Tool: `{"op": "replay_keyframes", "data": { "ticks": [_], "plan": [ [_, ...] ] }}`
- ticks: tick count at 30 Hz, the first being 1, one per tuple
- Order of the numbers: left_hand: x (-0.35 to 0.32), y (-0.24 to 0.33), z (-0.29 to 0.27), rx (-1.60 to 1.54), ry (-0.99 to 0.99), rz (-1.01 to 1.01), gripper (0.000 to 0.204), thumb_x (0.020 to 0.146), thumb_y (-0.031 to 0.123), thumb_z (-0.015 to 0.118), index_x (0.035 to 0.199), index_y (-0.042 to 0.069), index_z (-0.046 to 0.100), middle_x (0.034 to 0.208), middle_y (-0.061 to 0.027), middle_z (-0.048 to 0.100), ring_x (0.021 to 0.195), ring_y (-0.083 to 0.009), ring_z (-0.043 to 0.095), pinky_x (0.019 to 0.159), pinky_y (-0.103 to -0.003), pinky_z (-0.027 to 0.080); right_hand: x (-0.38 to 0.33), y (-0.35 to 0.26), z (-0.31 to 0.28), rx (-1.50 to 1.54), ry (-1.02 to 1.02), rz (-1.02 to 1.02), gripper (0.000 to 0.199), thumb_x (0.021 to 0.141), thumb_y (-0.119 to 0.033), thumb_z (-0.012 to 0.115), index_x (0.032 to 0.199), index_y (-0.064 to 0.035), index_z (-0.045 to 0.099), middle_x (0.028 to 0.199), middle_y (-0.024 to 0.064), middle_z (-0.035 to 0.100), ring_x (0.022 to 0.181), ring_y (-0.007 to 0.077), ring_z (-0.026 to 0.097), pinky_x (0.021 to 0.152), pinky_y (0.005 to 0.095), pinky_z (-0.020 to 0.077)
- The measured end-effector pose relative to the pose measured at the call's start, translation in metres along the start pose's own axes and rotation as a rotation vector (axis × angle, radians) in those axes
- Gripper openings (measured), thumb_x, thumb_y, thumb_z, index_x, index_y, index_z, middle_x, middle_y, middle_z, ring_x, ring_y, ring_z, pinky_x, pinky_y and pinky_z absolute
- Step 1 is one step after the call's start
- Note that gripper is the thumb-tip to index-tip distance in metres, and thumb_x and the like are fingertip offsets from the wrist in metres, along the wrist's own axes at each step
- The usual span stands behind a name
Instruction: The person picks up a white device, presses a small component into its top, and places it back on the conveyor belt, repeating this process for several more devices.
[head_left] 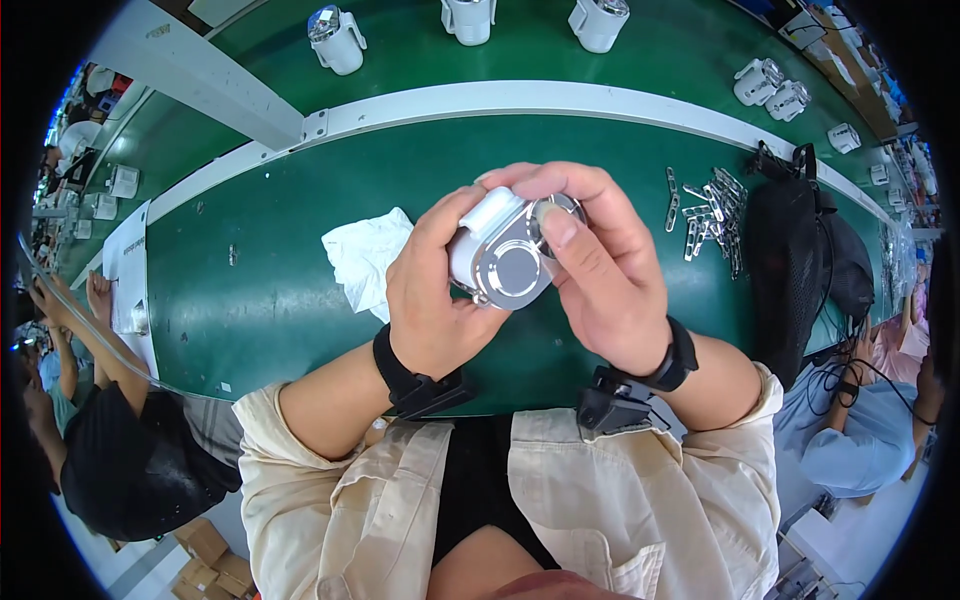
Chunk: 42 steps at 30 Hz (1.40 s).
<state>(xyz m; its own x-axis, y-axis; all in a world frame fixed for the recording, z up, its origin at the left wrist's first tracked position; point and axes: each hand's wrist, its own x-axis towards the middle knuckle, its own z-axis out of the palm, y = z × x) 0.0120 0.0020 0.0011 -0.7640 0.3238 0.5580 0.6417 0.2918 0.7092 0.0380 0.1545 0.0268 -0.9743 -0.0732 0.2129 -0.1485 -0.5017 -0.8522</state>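
The green table (260, 330) is the work surface. A white rail (450, 105) borders its far edge; the person's torso is at the near edge. A black bag (785, 260) occupies the right end, and a white sheet (125, 270) lies at the left end. Green surface extends from the sheet to the cloth, and between the hands and the rail.

The left hand (432, 275) wraps the left side of the white-and-silver device (512, 272). The right hand (620, 280) curls around its right side, the thumb pressing on the smaller round silver part. The device is held over the middle of the table, well inside all edges.

A crumpled white cloth (362, 262) lies just left of the left hand. Metal clips (722, 212) lie in a loose pile beside the bag. A small metal piece (232, 255) lies between sheet and cloth.
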Motion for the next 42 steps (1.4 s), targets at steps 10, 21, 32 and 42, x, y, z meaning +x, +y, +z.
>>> {"op": "replay_keyframes", "data": {
  "ticks": [10,21,32,42],
  "plan": [
    [-0.008,-0.009,0.003,-0.096,-0.018,0.005,0.074,0.071,0.002,0.08,0.131,0.0,0.038,0.121,-0.018,0.056,0.107,-0.0227,0.061,0.087,-0.032,0.051,0.007,-0.012,-0.006,0.274,-0.054,0.204,0.023,0.096,-0.014,0.05,0.116,-0.0034,0.057,0.133,0.0183,0.05,0.117,0.025,0.053,0.098,0.039,0.0443],
    [-0.009,-0.012,0.013,-0.135,0.022,-0.051,0.075,0.067,0.01,0.085,0.126,0.002,0.041,0.122,-0.0209,0.057,0.102,-0.0321,0.064,0.081,-0.035,0.054,0.005,0.001,-0.019,0.219,-0.138,0.122,0.023,0.092,-0.008,0.055,0.114,-0.0034,0.059,0.135,0.0161,0.05,0.121,0.026,0.051,0.101,0.0403,0.042],
    [-0.002,-0.007,0.012,-0.131,-0.122,-0.161,0.081,0.074,0.008,0.08,0.137,0.001,0.03,0.127,-0.0201,0.047,0.119,-0.0267,0.052,0.097,-0.039,0.045,0.014,-0.012,-0.021,0.26,-0.073,0.272,0.022,0.088,-0.008,0.059,0.11,-0.0027,0.061,0.13,0.0163,0.054,0.119,0.028,0.052,0.099,0.0427,0.0438],
    [-0.001,-0.015,0.005,-0.204,-0.09,-0.17,0.087,0.079,0.018,0.078,0.143,0.001,0.021,0.136,-0.0226,0.037,0.124,-0.03,0.048,0.105,-0.044,0.039,0.128,-0.094,-0.187,-0.148,0.869,-0.148,0.028,0.095,-0.023,0.043,0.117,-0.0096,0.054,0.115,0.0106,0.06,0.104,0.0323,0.059,0.079,0.0579,0.0483]
  ]
}}
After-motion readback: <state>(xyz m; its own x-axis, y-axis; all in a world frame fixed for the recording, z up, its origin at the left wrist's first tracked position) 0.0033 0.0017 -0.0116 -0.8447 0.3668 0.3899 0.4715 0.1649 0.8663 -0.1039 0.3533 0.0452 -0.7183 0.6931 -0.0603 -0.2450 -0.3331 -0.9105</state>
